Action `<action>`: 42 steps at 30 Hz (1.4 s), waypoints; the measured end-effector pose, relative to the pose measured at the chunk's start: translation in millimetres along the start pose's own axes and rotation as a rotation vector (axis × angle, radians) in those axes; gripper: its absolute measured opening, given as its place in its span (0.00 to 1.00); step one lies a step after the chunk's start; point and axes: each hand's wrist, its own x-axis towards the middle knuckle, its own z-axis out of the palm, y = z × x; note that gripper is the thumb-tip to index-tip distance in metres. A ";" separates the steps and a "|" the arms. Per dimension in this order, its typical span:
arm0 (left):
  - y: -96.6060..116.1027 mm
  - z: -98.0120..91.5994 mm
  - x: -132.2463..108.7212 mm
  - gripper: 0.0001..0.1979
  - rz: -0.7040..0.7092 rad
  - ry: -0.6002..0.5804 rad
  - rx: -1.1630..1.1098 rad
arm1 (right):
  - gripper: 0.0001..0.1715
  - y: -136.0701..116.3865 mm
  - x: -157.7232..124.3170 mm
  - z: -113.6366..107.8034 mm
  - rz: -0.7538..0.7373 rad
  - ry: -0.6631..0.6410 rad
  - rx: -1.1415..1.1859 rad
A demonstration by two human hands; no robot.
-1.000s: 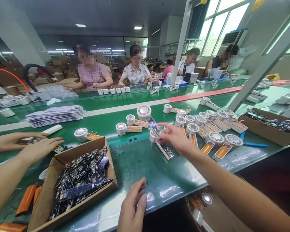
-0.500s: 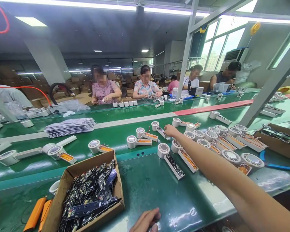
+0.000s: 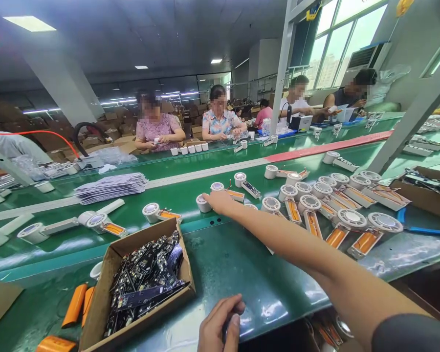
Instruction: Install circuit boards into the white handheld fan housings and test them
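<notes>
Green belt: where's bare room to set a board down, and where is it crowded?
Bare belt lies between the cardboard box of circuit boards and the right forearm, above the left hand. Crowded: the white housings with orange strips, beyond that arm.

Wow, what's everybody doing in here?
People are working along green conveyor belts. One person's right hand reaches across to a round white device, one of many lying there, most with orange strips. Their left hand curls by the belt's near edge, beside a cardboard box of black circuit boards. A co-worker sits across the belts.
</notes>
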 end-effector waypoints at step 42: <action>68.7 -2.2 17.3 0.09 0.251 -0.062 0.674 | 0.16 -28.5 -234.4 74.3 0.290 0.259 1.645</action>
